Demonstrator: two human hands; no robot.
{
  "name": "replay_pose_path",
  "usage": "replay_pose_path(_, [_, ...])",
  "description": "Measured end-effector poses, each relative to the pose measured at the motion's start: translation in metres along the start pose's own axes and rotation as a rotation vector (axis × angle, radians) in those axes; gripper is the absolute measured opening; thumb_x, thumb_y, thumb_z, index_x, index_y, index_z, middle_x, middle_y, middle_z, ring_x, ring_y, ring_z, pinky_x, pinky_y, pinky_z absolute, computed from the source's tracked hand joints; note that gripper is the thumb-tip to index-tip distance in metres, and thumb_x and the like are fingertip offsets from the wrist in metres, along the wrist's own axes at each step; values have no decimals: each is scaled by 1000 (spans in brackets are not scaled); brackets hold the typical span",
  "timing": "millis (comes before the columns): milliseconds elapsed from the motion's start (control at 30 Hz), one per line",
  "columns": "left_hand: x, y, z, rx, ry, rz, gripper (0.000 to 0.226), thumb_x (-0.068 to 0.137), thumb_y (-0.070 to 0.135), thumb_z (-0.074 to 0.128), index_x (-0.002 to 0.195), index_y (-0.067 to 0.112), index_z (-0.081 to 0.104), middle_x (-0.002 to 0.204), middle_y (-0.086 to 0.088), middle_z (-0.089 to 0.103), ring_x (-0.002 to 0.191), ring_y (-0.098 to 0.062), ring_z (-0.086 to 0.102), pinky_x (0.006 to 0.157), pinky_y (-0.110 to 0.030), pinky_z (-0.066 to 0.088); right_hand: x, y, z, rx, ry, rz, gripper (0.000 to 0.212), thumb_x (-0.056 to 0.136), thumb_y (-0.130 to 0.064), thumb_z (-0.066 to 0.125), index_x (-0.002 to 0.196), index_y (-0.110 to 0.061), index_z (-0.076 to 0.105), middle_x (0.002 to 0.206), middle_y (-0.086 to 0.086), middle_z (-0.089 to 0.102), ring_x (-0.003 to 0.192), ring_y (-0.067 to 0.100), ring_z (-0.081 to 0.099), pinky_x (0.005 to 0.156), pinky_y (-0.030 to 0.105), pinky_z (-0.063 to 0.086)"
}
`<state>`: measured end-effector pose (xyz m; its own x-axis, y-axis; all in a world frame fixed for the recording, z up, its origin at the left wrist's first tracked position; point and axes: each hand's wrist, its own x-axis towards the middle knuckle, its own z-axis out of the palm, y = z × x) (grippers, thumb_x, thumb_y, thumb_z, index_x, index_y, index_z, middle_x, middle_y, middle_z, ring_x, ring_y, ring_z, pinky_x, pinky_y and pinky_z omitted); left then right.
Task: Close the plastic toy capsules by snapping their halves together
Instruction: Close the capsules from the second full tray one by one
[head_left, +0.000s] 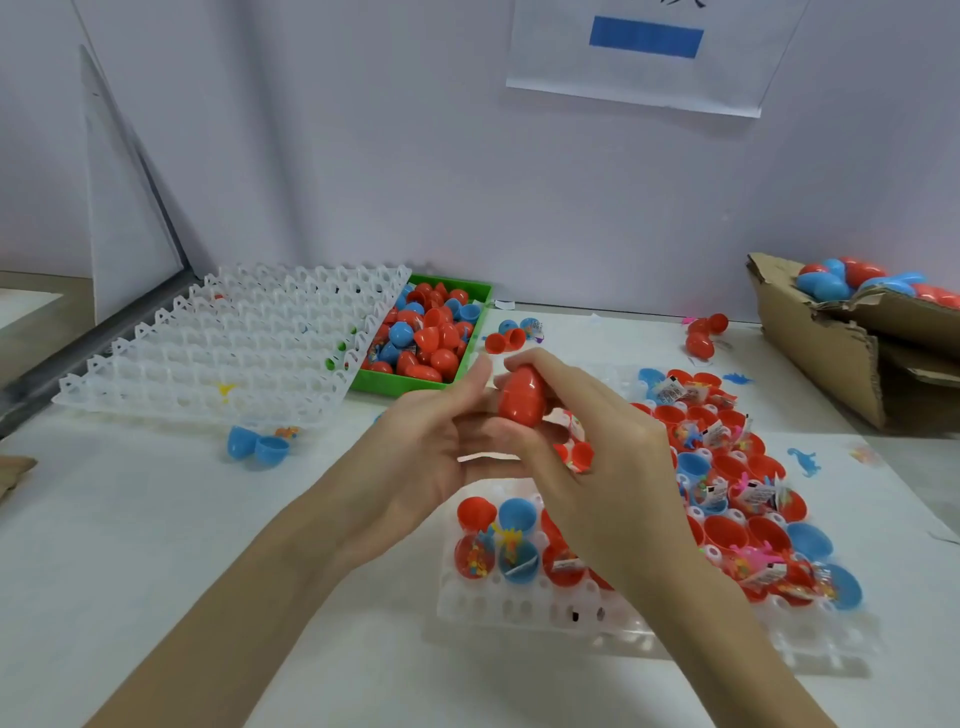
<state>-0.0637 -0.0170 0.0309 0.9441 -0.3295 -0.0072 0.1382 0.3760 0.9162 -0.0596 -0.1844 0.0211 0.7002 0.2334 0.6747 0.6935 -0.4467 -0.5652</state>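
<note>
A red egg-shaped capsule is held between both hands above the table's middle. My right hand grips it from above and the right, fingers curled round it. My left hand cups it from below and the left, thumb raised beside it. Below and to the right lies a clear white tray holding several open red and blue capsule halves with small toys and packets inside.
A green bin of red and blue capsules stands behind the hands. An empty white grid tray leans at the left, with an open blue capsule before it. A cardboard box with capsules sits at the right. Loose red capsules lie near the wall.
</note>
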Motion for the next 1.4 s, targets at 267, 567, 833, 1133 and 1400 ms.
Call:
replay_pose_path(267, [2,-9,-4,188,112,64,36,94,28,68,113,-3,74,106,-24,77,103,-33,76,89,-31,61,-1,12,-1,-236,-87,-33,46,93,-30,60,133,-9,64,105,2,77,85,5,64,81,10,52])
replay_pose_path(567, [4,-10,-2,-143,-59,-5,44,108,27,43,115,0,77,119,-27,72,115,-35,72,93,-35,59,2,9,-2,116,-67,92,50,89,-39,69,137,-26,62,118,-22,70,112,-1,66,97,17,53])
replay_pose_path(833, [5,-12,-1,192,175,138,40,96,37,65,114,2,75,106,-19,77,101,-32,76,90,-35,62,-2,9,0,-143,-90,6,47,93,-10,68,139,-13,61,95,-21,56,87,-30,51,77,-10,34])
replay_pose_path(1133, [6,-15,0,291,232,190,36,90,49,65,107,22,81,102,-13,80,97,-30,78,85,-27,62,5,11,-6,-79,-158,76,51,99,-30,63,148,-31,51,129,-17,64,109,-12,56,94,0,41])
replay_pose_path(1400, [13,-12,-13,113,355,177,58,98,54,52,106,3,77,96,-28,76,83,-39,77,65,-29,63,67,65,-85,1158,387,723,28,101,-10,61,127,0,64,115,8,72,98,16,72,88,24,60])
